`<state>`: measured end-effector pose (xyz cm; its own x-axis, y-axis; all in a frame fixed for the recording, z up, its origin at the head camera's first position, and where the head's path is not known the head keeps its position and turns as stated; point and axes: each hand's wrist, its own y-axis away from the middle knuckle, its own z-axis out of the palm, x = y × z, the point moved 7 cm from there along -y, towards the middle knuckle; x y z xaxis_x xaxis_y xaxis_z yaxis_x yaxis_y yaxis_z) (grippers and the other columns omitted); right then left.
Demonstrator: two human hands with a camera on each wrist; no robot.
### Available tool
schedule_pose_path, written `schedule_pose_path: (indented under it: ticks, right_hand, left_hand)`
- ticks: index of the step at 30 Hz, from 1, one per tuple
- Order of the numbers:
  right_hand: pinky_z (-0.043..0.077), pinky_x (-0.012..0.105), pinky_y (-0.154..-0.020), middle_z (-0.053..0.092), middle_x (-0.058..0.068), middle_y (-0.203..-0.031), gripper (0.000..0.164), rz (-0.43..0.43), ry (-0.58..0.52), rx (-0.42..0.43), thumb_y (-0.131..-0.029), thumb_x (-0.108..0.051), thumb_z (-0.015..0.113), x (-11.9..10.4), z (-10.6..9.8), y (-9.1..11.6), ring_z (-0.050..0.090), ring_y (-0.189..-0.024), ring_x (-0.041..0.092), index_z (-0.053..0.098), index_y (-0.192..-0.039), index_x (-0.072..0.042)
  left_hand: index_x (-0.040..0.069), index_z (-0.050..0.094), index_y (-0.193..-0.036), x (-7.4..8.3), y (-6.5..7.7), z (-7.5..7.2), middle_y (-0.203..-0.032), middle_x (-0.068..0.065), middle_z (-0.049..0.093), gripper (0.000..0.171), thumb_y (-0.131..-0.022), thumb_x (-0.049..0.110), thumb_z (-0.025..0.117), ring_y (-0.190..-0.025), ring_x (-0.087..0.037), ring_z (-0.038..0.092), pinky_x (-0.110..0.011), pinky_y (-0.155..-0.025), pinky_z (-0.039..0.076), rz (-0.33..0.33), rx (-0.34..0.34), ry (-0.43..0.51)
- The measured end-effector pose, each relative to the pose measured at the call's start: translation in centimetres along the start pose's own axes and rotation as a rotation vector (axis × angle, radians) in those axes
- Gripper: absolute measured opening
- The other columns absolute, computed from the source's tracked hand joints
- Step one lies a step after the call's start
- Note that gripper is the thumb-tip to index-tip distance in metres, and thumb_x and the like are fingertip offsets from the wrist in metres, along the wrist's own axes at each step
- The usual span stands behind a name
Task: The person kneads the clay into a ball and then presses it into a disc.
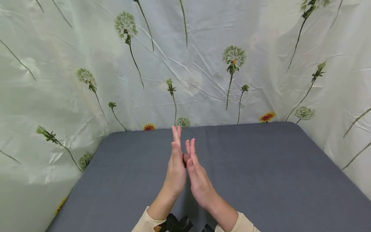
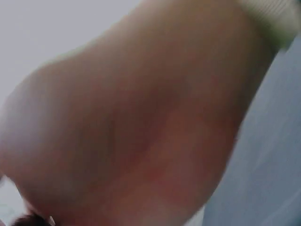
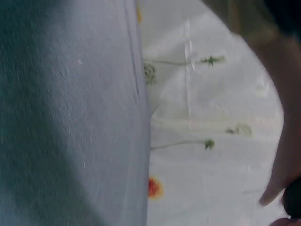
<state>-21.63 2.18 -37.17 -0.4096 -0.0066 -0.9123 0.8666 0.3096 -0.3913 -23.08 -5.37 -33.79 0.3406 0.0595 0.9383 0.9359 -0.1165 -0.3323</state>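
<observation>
A small brown lump [image 1: 185,158], rounded where it shows, sits between the two palms in the head view. My left hand [image 1: 175,172] presses it from the left, fingers straight and pointing away. From the right, my right hand [image 1: 200,182] faces it with straight fingers, a little lower than the left. Both palms hide most of the lump, and I cannot tell what it is made of. Blurred skin of a hand fills the left wrist view, with a dark bit [image 2: 30,220] at the bottom corner. A dark rounded shape [image 3: 294,200] shows beside a hand in the right wrist view.
Under the hands lies a grey cloth-covered table [image 1: 261,167] with rounded far corners. A pale sheet [image 1: 197,71] printed with dandelions and flowers hangs behind and along the sides. Black straps [image 1: 176,224] show near the cream sleeves [image 1: 147,222].
</observation>
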Motion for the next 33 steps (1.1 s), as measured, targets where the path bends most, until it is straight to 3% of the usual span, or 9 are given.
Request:
schedule_pose_path:
  ticks: [4,8,12,15,19,22,25,28,33]
  right_hand:
    - [0.002,0.056,-0.135,-0.002,-0.005,-0.182,0.059,-0.046,0.067,0.017,-0.120,-0.030,0.021,-0.7,0.9,0.8,-0.003,-0.169,0.023,-0.004,-0.173,-0.025]
    - [-0.001,0.033,-0.136,0.003,0.006,-0.182,0.058,-0.185,0.171,0.099,-0.120,-0.022,0.023,-1.6,-0.4,1.0,-0.004,-0.169,0.019,0.005,-0.173,-0.011]
    - [0.007,0.014,-0.131,0.015,0.009,-0.181,0.056,-0.233,0.227,0.186,-0.120,-0.025,0.019,-1.9,-2.7,0.5,0.008,-0.167,0.010,0.011,-0.173,-0.007]
    - [0.025,0.011,-0.124,0.016,0.004,-0.181,0.057,-0.181,0.186,0.165,-0.120,-0.031,0.011,-1.3,-3.4,-0.1,0.018,-0.164,0.007,0.006,-0.174,-0.013]
    - [0.028,0.009,-0.121,0.008,0.005,-0.182,0.057,-0.146,0.115,0.082,-0.120,-0.034,0.004,-0.6,-2.3,-0.2,0.015,-0.165,0.009,-0.003,-0.173,-0.018]
    - [0.015,0.008,-0.125,0.003,0.007,-0.182,0.057,-0.153,0.083,0.053,-0.120,-0.035,0.005,-0.6,-1.2,0.1,0.007,-0.166,0.008,-0.005,-0.173,-0.019]
    - [0.009,0.008,-0.126,0.004,0.003,-0.182,0.057,-0.147,0.073,0.047,-0.120,-0.035,0.007,-1.0,-0.5,0.4,0.005,-0.167,0.008,-0.003,-0.173,-0.019]
    - [0.004,0.010,-0.128,0.004,-0.001,-0.183,0.056,-0.135,0.084,0.019,-0.120,-0.031,0.011,-1.7,0.1,0.8,0.005,-0.168,0.013,0.000,-0.174,-0.018]
    - [-0.001,0.015,-0.131,0.004,-0.002,-0.183,0.056,-0.144,0.100,-0.017,-0.121,-0.025,0.018,-2.8,0.0,1.0,0.002,-0.169,0.019,0.003,-0.174,-0.016]
  left_hand:
    - [0.036,-0.013,-0.171,-1.2,-0.7,-0.9,-0.182,0.010,-0.001,0.074,-0.109,0.072,0.002,-0.158,-0.032,0.040,-0.059,-0.127,0.033,-0.078,-0.014,0.136]
    - [0.028,-0.015,-0.172,-2.1,-0.4,1.0,-0.183,0.001,-0.005,0.075,-0.111,0.068,0.002,-0.167,-0.031,0.018,-0.061,-0.132,0.022,-0.098,-0.104,0.213]
    - [0.020,-0.013,-0.172,-2.1,0.7,3.4,-0.182,0.000,-0.003,0.066,-0.116,0.052,0.002,-0.169,-0.026,0.002,-0.063,-0.134,0.004,-0.074,-0.159,0.085]
    - [0.023,-0.011,-0.172,-1.5,1.3,3.8,-0.182,0.004,-0.005,0.061,-0.118,0.046,0.003,-0.169,-0.025,-0.003,-0.069,-0.132,-0.001,-0.068,-0.128,-0.026]
    - [0.029,-0.009,-0.172,-0.5,1.2,2.6,-0.181,0.008,-0.002,0.061,-0.116,0.052,0.000,-0.169,-0.022,-0.010,-0.070,-0.131,-0.004,-0.055,-0.058,-0.046]
    - [0.033,-0.008,-0.172,0.0,0.8,1.5,-0.181,0.011,0.004,0.063,-0.114,0.058,-0.001,-0.169,-0.018,-0.001,-0.066,-0.132,0.000,-0.034,-0.023,-0.031]
    - [0.037,-0.009,-0.171,0.0,0.1,0.3,-0.181,0.014,0.005,0.066,-0.111,0.064,-0.002,-0.151,-0.027,0.048,-0.060,-0.132,0.017,-0.051,-0.006,0.016]
    - [0.040,-0.010,-0.171,-0.7,-0.7,-0.7,-0.181,0.014,0.004,0.071,-0.108,0.072,-0.002,-0.132,-0.032,0.066,-0.055,-0.123,0.040,-0.122,0.004,0.089]
    - [0.038,-0.012,-0.171,-1.4,-1.3,-0.6,-0.182,0.009,0.000,0.076,-0.106,0.075,-0.001,-0.161,-0.031,0.036,-0.060,-0.122,0.042,-0.181,-0.011,0.183]
